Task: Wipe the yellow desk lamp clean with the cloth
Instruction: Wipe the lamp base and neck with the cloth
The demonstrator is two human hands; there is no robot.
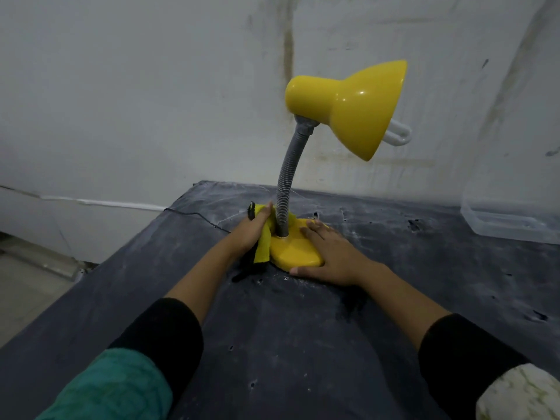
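The yellow desk lamp stands on a dark table (303, 344). Its glossy shade (354, 107) faces right with a white bulb (400, 134) sticking out. A grey flexible neck (288, 183) rises from the yellow base (295, 253). My left hand (251, 231) grips a yellow and black cloth (263, 247), which is wrapped round the foot of the neck. My right hand (333, 256) lies flat with straight fingers on the right side of the base, thumb on the table at its front edge.
A thin black cord (197, 215) runs off the table's left edge behind the lamp. A clear plastic container (512, 213) stands at the right against the stained white wall. The floor drops away left of the table.
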